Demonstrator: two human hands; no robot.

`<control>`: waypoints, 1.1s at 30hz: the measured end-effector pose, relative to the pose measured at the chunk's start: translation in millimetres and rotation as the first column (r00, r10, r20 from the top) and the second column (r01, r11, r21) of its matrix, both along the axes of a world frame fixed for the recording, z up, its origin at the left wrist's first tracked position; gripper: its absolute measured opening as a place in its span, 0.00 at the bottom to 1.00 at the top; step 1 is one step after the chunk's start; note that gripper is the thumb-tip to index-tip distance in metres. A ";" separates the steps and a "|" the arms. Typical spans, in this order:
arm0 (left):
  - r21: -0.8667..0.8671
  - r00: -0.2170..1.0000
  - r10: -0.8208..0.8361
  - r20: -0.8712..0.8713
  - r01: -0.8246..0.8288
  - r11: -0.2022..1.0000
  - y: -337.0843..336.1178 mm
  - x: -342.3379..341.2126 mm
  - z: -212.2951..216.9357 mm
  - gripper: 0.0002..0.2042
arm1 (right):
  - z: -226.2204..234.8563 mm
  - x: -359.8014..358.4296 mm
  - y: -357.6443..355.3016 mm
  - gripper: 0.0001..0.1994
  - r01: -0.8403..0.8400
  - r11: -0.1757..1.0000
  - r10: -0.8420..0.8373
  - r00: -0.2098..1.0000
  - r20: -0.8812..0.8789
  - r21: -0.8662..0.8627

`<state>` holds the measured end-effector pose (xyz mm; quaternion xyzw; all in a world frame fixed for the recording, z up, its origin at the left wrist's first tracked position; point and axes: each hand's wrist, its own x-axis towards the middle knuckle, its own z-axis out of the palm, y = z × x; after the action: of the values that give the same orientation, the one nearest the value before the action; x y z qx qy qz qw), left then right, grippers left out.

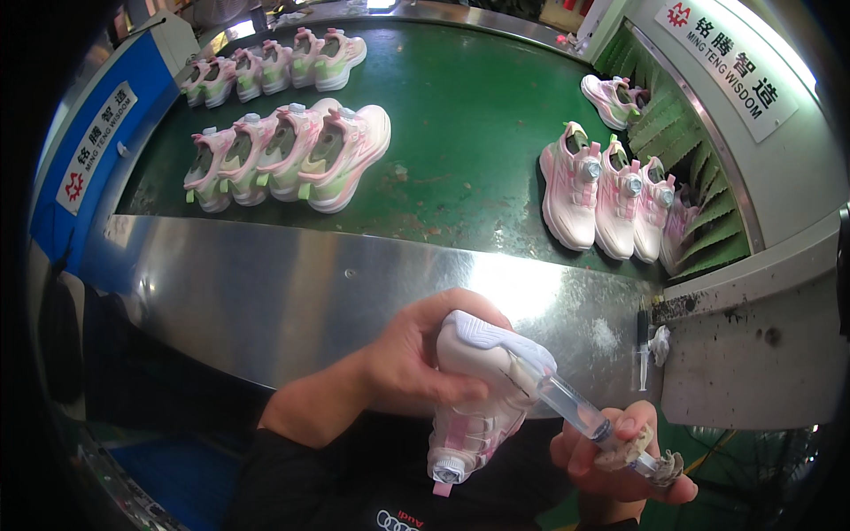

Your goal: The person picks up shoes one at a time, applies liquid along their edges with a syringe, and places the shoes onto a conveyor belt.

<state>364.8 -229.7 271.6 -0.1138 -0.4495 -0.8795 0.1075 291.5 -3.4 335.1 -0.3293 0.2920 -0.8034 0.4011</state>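
A pale pink and white child's sneaker [482, 372] is in my left hand [421, 350], tilted with part of its white sole facing up. Fingers and thumb wrap around the shoe's side. Its round dial and pink tab point down toward my body. My right hand [611, 456] is closed around a clear plastic syringe [571, 403] with beige wrapping around its rear end. The syringe's front end is right by the seam between sole and upper. Whether the tip touches there, I cannot tell.
A steel ledge [266, 274] fronts a green conveyor belt [452, 133]. Several matching sneakers [341, 159] stand in two rows at left; more sneakers [571, 190] stand at right by a green strip curtain [708, 195]. A dark-filled syringe [643, 327] and crumpled white tissue [660, 345] lie on the ledge.
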 end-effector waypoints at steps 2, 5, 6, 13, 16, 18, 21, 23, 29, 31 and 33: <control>-0.004 1.000 0.026 0.003 -0.026 1.000 -0.3 -0.6 -0.3 0.26 | -1.7 -0.2 1.7 0.41 0.017 1.000 -0.017 1.000 -0.006 -0.013; -0.004 0.999 0.036 0.007 -0.036 0.999 -2.0 -3.8 -1.5 0.26 | -5.9 -1.8 8.0 0.41 -0.001 1.000 0.001 1.000 -0.017 0.021; 0.003 0.999 0.047 0.018 -0.047 0.999 -2.4 -4.4 -2.4 0.26 | -8.4 -1.2 9.1 0.42 0.010 1.000 -0.010 1.000 -0.015 0.011; -0.018 0.997 0.060 0.048 -0.059 0.998 -12.8 -5.2 -11.9 0.27 | -12.6 3.3 11.2 0.39 0.103 0.988 -0.110 0.992 0.061 0.112; -0.030 0.993 0.082 0.083 -0.079 0.996 -14.9 -6.7 -13.9 0.26 | -18.6 2.3 13.8 0.40 0.097 0.988 -0.104 0.993 0.060 0.117; 0.012 0.988 0.100 0.122 -0.102 0.995 -16.1 -6.8 -14.1 0.27 | -23.2 3.9 14.5 0.41 0.108 0.987 -0.117 0.990 0.072 0.118; -0.017 0.974 0.168 0.155 -0.167 0.986 -16.4 -8.1 -11.8 0.28 | -31.1 3.5 18.5 0.41 0.116 0.986 -0.125 0.990 0.069 0.120; -0.006 0.959 0.207 0.192 -0.209 0.978 -17.0 -8.9 -7.9 0.28 | -40.2 1.7 23.7 0.41 0.111 0.987 -0.119 0.991 0.065 0.119; 0.027 0.937 0.235 0.257 -0.250 0.968 -19.3 -11.4 -12.5 0.31 | -59.7 3.8 35.0 0.49 0.044 0.998 -0.049 0.993 0.103 0.054; -0.007 0.919 0.291 0.266 -0.300 0.954 -18.2 -12.1 -14.8 0.29 | -63.2 6.6 36.0 0.49 0.053 0.997 -0.059 0.991 0.117 0.055; -0.002 0.929 0.261 0.261 -0.270 0.963 -17.9 -15.3 -13.8 0.28 | -66.8 8.2 38.0 0.49 0.060 0.997 -0.067 0.989 0.133 0.057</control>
<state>349.4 -247.6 257.7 0.0656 -0.4560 -0.8716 0.1677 299.7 34.5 268.3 -0.2541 0.2956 -0.8281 0.4028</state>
